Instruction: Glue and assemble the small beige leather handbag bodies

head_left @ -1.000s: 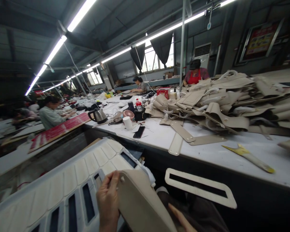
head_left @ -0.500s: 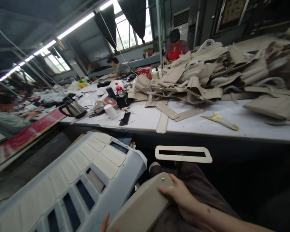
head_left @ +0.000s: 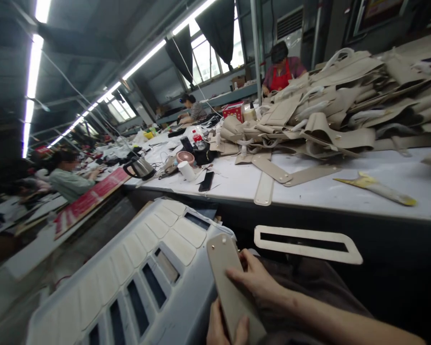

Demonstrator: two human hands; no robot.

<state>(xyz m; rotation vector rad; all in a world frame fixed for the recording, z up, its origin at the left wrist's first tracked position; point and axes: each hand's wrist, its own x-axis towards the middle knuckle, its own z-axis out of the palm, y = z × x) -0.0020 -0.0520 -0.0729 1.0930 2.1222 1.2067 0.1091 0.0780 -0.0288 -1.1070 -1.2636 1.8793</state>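
Beige strip (head_left: 222, 268) in both hands, in front of the desk (head_left: 301, 189).
I have the right hand's (head_left: 256, 280) fingers closed on its edge mid-length, left hand's (head_left: 219, 330) gripping lower; studded end up, beside the slotted rack (head_left: 192, 292). White frame (head_left: 305, 251) to the right.

"Any words you can read?"
"None. The bottle (head_left: 197, 137) right of the kettle (head_left: 142, 168) has a red label, but any print is too small to make out."
"And the red box (head_left: 233, 111), farther right of the kettle?"
"Small pale marks, nothing legible."
"The framed poster (head_left: 379, 13), high up and far right of the kettle?"
"Cut off by the view's edge, too dim to read."
"The red board (head_left: 89, 203) left of the kettle?"
"Pale streaks; I can't tell any letters."
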